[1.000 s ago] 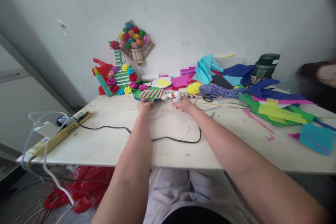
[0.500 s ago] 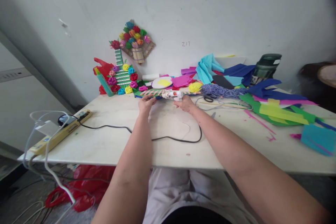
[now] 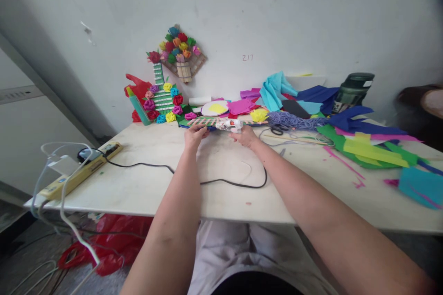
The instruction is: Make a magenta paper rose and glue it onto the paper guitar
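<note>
My right hand [image 3: 244, 136] is closed round the handle of a white hot glue gun [image 3: 229, 124], whose nozzle end points left. With fingers closed at its near left edge, my left hand [image 3: 196, 136] grips a green craft piece [image 3: 204, 122] crossed by pale strips. The glue gun lies in front of part of this piece and hides it. A yellow paper flower [image 3: 259, 115] sits by the piece's right end. From the gun side a black cord [image 3: 238, 185] loops over the table towards the left.
Left, a yellow power strip [image 3: 81, 170] carries plugs and cables. Paper-flower crafts [image 3: 163, 99] stand against the wall. Behind and right lie scissors [image 3: 278, 130], purple yarn [image 3: 296, 120], crepe paper sheets [image 3: 375, 150] and a dark bottle [image 3: 353, 92]. A green glue bottle [image 3: 138, 107] leans at the left.
The whole view has shifted slightly. Both hands stay nearly in place, still on the glue gun and the green craft piece.
</note>
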Demonstrator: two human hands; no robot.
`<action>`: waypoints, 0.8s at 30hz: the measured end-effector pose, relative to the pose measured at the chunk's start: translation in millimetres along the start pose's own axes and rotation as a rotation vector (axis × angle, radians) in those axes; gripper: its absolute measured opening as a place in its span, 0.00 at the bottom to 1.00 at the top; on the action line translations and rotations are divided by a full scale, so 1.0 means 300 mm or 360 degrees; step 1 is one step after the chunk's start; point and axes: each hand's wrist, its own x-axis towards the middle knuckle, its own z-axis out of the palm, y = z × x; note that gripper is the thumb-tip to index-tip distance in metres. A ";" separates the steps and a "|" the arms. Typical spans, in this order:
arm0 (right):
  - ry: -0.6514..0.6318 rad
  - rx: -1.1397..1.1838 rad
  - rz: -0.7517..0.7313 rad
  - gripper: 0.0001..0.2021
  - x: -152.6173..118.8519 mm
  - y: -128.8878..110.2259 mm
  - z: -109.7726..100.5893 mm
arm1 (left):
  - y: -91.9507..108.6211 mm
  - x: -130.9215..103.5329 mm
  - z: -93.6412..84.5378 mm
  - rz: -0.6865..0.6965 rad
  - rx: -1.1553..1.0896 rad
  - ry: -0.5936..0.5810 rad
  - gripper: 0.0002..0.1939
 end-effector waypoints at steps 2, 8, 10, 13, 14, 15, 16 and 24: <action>-0.0008 0.0004 -0.0007 0.09 -0.002 -0.002 -0.001 | 0.000 0.000 0.001 -0.0004 0.0014 0.0002 0.15; -0.0019 -0.0034 -0.0020 0.09 -0.002 -0.004 -0.002 | 0.002 -0.003 0.003 0.0006 0.0004 0.0005 0.16; -0.0023 -0.0048 -0.0027 0.10 -0.001 -0.003 -0.002 | 0.003 -0.004 0.004 0.0001 0.0005 0.0007 0.16; -0.0021 -0.0063 -0.0028 0.10 0.001 -0.001 0.000 | 0.005 -0.005 0.005 -0.0008 0.0007 0.0009 0.15; -0.0018 -0.0065 -0.0028 0.10 0.002 0.001 0.001 | 0.006 -0.006 0.005 -0.0008 0.0007 0.0010 0.15; -0.0016 -0.0068 -0.0027 0.11 0.003 0.002 0.001 | 0.006 -0.006 0.006 -0.0008 0.0007 0.0013 0.14; -0.0015 -0.0073 -0.0026 0.11 0.003 0.003 0.002 | 0.006 -0.006 0.006 -0.0008 0.0007 0.0014 0.14; -0.0025 -0.0155 0.0027 0.12 0.011 0.005 -0.007 | 0.004 -0.005 0.008 -0.0005 -0.0008 0.0033 0.14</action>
